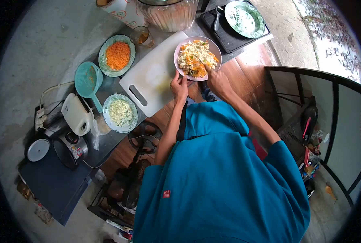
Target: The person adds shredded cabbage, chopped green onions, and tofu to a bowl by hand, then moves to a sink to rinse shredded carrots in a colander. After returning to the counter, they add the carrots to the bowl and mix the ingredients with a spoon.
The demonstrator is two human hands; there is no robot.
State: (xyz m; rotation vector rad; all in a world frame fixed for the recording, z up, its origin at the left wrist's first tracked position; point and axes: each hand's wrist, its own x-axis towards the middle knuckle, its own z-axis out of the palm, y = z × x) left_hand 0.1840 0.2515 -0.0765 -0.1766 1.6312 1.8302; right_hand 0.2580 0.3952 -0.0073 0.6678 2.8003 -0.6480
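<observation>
A pale pink bowl (177, 67) holds a mix of shredded orange and whitish food (196, 56). It sits at the right end of a white cutting board (148, 71), at the counter's near edge. My left hand (179, 86) grips the bowl's near rim, fingers closed with the thumb by the edge. Closed around the handle of a thin utensil, my right hand (217, 82) is at the bowl's near right side. The utensil's working end is down in the food, so its exact kind is hidden.
Left of the board stand a plate of shredded carrot (117, 56), a plate of shredded cabbage (121, 113), a turquoise strainer (88, 79) and a glass (142, 37). Behind are a large clear container (169, 16) and a black tray (225, 36) bearing a green-white plate (245, 19).
</observation>
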